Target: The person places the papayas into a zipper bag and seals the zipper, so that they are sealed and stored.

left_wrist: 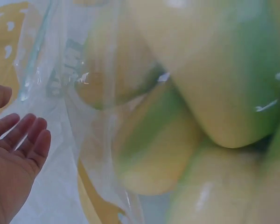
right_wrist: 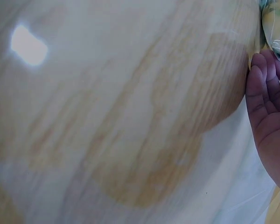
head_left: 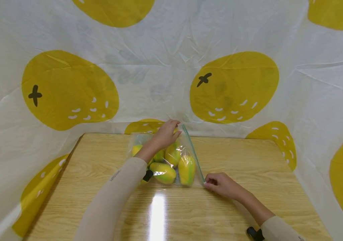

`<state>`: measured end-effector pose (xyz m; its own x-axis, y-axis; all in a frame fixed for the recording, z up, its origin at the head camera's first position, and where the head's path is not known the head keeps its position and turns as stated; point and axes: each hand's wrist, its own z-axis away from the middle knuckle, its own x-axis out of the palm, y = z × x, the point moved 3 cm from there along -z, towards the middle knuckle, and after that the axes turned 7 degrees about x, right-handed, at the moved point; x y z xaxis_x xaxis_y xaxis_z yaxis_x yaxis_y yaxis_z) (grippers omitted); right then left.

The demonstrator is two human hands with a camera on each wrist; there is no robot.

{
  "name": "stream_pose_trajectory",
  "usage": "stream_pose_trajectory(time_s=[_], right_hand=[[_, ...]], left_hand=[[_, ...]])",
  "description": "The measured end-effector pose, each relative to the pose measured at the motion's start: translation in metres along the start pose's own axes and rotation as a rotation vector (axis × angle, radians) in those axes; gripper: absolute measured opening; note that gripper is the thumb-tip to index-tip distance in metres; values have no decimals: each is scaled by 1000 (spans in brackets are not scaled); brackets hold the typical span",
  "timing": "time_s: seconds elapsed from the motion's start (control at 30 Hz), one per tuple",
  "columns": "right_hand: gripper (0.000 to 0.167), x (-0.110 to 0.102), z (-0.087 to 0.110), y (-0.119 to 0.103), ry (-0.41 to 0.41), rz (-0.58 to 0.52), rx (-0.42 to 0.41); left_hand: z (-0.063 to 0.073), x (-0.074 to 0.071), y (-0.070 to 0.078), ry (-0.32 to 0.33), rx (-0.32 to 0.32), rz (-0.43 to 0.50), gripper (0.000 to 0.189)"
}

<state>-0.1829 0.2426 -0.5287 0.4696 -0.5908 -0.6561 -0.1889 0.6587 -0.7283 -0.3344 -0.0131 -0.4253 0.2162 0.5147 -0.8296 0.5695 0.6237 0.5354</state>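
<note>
A clear zip bag [head_left: 138, 138] lies on the table with several yellow-green mangoes [head_left: 187, 170] inside. Its green zip strip [head_left: 193, 150] runs along the bag's right side. My left hand [head_left: 166, 134] is over the far part of the bag, fingertips near the strip's far end. The left wrist view shows that hand [left_wrist: 18, 154] with loosely bent fingers and nothing in its grasp, beside mangoes [left_wrist: 154, 144] seen through the plastic. At the strip's near end, my right hand [head_left: 224, 185] pinches the bag's corner, where a small white piece shows at the fingertips.
The wooden table [head_left: 243, 160] has a bright light reflection near its front. A white cloth [head_left: 159, 80] printed with large yellow fruit shapes hangs behind it and at both sides. Black wrist cameras sit by both sleeves.
</note>
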Motion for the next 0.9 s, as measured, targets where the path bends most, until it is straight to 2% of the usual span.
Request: stream_pose_trajectory(time_s=[0.2,0.43,0.67,0.77,0.9], right_hand=[[17,-4,0,1,-9,9,30],[22,-17,-3,3,82,57,56],[55,-39,-24,-10,183,50,22],[68,-43,-35,-19,194,29,27],[84,-40,-52,-31,175,-15,35]], left_hand=[[14,3,-11,1,-31,29,58],[41,-7,-30,42,-55,37,63],[68,-19,-45,82,-63,11,65],[82,-23,-51,108,-58,-1,64],[109,-28,-64,121,-80,2,69]])
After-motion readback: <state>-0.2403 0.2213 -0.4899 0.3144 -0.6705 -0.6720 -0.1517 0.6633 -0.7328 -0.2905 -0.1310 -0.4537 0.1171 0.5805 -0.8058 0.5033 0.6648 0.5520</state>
